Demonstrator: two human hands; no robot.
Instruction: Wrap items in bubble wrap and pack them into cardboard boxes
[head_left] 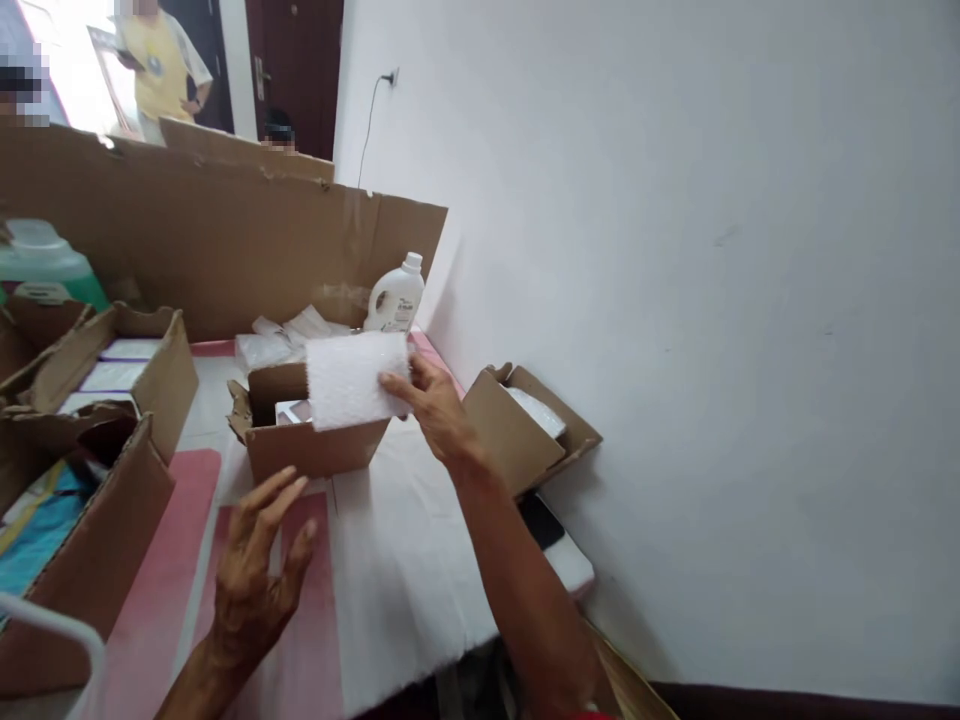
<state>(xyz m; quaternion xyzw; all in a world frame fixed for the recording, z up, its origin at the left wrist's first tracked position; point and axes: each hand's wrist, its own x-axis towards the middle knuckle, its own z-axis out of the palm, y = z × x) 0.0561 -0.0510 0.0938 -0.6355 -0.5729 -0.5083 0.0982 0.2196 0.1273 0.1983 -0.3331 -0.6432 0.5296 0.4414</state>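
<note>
A white, rough-surfaced sheet, possibly bubble wrap [352,380], is gripped at its right edge between the thumb and fingers of my right hand [435,405]. It hangs over a small open cardboard box [315,452] and hides part of its opening. Inside that box a white item [292,411] shows at the left of the sheet. My left hand [259,560] is in the air in front of the box, its fingers apart and nothing in them.
A white jug-shaped bottle [397,300] and crumpled clear plastic [300,330] lie behind the box. Cardboard boxes with packs [169,370] stand left, beside a green-liquid container [56,265]. Another carton [517,430] leans by the wall. A person in yellow [157,60] stands beyond the cardboard screen [247,230].
</note>
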